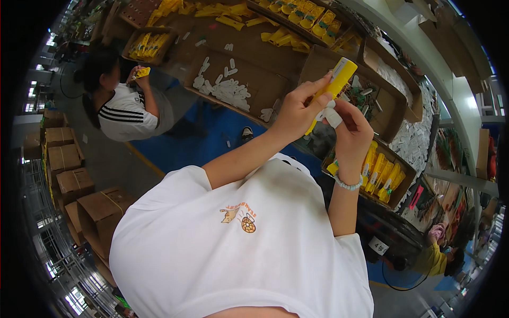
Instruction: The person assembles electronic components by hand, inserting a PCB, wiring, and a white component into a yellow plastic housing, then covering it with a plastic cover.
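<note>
My left hand [300, 106] is closed around a long yellow plastic casing [343, 76], which slants up to the right over the work table. At the casing's lower part, my right hand [354, 128] pinches a small white piece [332, 117] against it. The fingers partly cover that spot, so I cannot tell what kind of piece it is or whether it is fixed. A beaded bracelet [348, 185] circles my right wrist. Just below that hand stands a box [407, 186] of upright yellow casings with white and green parts.
A cardboard tray [268, 79] holds loose white plastic pieces. Beyond my hands, another box [389, 114] contains small green and white parts. Yellow casings [313, 18] fill a far tray. At left a co-worker [127, 111] holds a yellow part; cartons [74, 183] are stacked behind.
</note>
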Motion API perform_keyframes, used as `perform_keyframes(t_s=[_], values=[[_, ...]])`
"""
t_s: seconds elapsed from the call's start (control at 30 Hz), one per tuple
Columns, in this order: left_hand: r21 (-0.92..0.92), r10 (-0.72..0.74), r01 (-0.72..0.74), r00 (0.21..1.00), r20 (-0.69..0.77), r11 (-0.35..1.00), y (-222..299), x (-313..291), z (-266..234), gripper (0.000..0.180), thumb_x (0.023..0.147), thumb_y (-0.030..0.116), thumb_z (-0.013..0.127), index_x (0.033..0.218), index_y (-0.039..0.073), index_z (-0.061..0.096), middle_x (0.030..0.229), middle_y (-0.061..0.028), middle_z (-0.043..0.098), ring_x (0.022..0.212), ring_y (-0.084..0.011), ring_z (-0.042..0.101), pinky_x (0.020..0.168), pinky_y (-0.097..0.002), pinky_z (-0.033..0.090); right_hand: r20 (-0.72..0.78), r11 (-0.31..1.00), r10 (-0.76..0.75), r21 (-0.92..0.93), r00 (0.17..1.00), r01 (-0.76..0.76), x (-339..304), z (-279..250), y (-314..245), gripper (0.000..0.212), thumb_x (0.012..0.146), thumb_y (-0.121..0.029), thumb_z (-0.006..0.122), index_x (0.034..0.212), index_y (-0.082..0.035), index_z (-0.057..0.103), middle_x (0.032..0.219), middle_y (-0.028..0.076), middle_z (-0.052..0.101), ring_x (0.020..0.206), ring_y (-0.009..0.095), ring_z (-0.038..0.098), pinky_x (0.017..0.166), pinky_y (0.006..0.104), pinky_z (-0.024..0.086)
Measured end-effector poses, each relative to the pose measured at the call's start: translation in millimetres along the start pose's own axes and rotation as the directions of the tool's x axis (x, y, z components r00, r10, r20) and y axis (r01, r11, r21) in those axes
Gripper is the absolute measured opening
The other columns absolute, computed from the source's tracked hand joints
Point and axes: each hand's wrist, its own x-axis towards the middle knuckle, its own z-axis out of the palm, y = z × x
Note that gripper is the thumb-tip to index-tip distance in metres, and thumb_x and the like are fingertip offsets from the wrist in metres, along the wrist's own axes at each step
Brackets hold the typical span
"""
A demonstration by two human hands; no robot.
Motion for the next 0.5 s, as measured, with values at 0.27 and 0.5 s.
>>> perform_keyframes(t_s=[0.27,0.5], values=[[-0.024,0.039,-0.040,0.999,-0.029,0.999,8.2,-23.1,43.6,0.045,0.099,0.023,0.048,0.139,0.005,0.041,0.114,-0.0052,0.057,0.094,-0.0079,0.052,0.081,-0.0214,0.044,0.034,0.977,0.109,0.182,0.993,-0.113,-17.3,-41.3,-9.2,0.019,0.081,0.007,0.061,0.099,0.008,0.062,0.088,0.012,0.066,0.075,0.015,0.064,0.069,0.0263,0.054],[0.125,0.181,-0.177,0.983,-0.022,0.976,4.3,-25.4,62.0,0.041,0.098,0.013,0.046,0.138,0.002,0.041,0.103,-0.0081,0.056,0.086,-0.0113,0.053,0.078,-0.0239,0.044,-0.014,0.962,0.118,0.248,0.993,-0.111,-23.8,-54.8,-11.4,0.014,0.082,0.004,0.062,0.096,0.007,0.060,0.085,0.011,0.065,0.071,0.015,0.063,0.065,0.0249,0.052]])
